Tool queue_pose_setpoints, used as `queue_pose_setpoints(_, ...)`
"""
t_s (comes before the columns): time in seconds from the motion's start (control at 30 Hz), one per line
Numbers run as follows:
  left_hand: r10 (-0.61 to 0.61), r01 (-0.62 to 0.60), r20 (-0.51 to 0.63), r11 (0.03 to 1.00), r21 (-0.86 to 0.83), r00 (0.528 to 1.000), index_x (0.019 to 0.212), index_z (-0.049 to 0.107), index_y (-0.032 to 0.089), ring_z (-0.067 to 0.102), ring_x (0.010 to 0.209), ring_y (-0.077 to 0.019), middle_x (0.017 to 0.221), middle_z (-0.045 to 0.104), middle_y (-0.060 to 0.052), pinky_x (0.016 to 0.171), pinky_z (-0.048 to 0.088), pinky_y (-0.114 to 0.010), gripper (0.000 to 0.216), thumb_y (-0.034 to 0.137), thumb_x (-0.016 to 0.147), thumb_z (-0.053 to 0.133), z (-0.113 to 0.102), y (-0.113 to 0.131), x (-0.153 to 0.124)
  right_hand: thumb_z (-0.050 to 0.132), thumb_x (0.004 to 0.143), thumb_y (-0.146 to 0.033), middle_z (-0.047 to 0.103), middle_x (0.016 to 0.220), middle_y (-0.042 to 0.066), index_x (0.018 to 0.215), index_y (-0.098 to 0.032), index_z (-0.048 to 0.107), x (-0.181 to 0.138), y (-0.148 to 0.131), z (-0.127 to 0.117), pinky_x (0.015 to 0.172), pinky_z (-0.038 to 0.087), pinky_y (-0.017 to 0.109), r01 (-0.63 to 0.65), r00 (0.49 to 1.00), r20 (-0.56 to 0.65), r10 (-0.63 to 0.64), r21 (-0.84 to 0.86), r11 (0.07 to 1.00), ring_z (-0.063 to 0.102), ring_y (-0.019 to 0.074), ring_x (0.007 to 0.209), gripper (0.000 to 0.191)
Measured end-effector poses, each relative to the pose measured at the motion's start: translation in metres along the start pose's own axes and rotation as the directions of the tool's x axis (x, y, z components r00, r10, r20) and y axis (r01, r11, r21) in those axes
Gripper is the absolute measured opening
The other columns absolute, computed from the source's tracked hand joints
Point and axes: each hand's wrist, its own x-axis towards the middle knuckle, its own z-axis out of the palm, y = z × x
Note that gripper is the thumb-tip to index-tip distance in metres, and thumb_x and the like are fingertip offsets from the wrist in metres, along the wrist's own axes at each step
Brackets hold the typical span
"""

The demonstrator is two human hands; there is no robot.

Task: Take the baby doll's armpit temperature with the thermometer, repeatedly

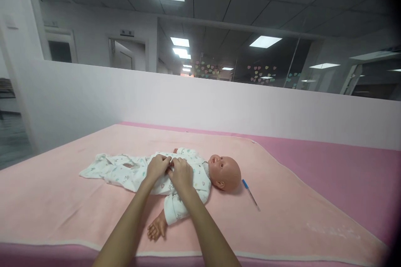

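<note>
A baby doll (226,172) lies on its back with its head to the right. It wears a white patterned onesie (200,177) with long sleeves and legs. Both my hands meet over the front of the onesie, at the doll's belly. My left hand (158,167) has its fingers closed in a pinch on the fabric. Close beside it, my right hand (181,172) pinches the cloth too, fingertips nearly touching the left ones. Whatever fastener may lie between the fingertips is hidden. A gap in the onesie shows a bit of the doll's leg farther left.
A blue-capped pen (250,195) lies right of the doll's head. Beneath everything spreads a peach blanket (297,217) over a pink mat (313,167). A low white wall (219,106) borders the far side, with glass above it.
</note>
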Motion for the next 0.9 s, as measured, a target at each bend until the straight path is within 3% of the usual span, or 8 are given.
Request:
queue_pose_setpoints(0.23,0.078,-0.073,0.102,0.996,-0.047,0.992,0.046,0.047,0.019,0.046,0.054,-0.0148,0.050,0.051,-0.001,0.053,0.029,-0.025,0.025,0.028,0.066,0.035,-0.001,-0.003,0.002,0.052,0.077,-0.017,0.058,0.071,-0.001,0.075,-0.022,0.053,-0.007,0.002,0.008,0.059,0.031,0.026,0.007,0.997,-0.075,-0.003,0.055,0.998,0.049,0.0154,0.072,0.005)
queue_pose_setpoints(0.4,0.140,-0.102,0.210,0.978,-0.180,0.968,0.049,0.047,0.019,0.048,0.062,-0.0159,0.056,0.052,-0.001,0.059,0.034,-0.025,0.021,0.026,0.064,0.034,-0.004,-0.008,0.007,0.049,0.077,-0.015,0.058,0.072,-0.001,0.080,-0.022,0.051,-0.009,0.000,0.009,0.061,0.033,0.025,-0.010,0.993,-0.114,0.021,0.095,0.995,0.050,0.0154,0.076,0.008)
queue_pose_setpoints(0.67,0.088,-0.037,0.225,0.974,-0.223,0.970,0.058,0.050,0.018,0.048,0.061,-0.0167,0.061,0.053,-0.001,0.056,0.036,-0.027,0.018,0.027,0.064,0.036,-0.002,-0.011,0.006,0.045,0.079,-0.017,0.054,0.072,-0.001,0.088,-0.021,0.051,-0.010,0.002,0.010,0.059,0.032,0.023,-0.050,0.988,-0.142,0.068,0.126,0.991,0.051,0.0135,0.067,0.011)
queue_pose_setpoints(0.9,0.064,-0.015,0.206,0.973,-0.231,0.976,0.060,0.051,0.018,0.049,0.062,-0.0161,0.064,0.056,-0.001,0.055,0.038,-0.026,0.016,0.027,0.063,0.039,-0.003,-0.009,0.003,0.040,0.083,-0.017,0.055,0.069,-0.002,0.093,-0.022,0.051,-0.010,0.005,0.006,0.053,0.027,0.024,0.078,0.995,-0.064,-0.075,0.051,0.996,0.050,0.0136,0.062,0.015)
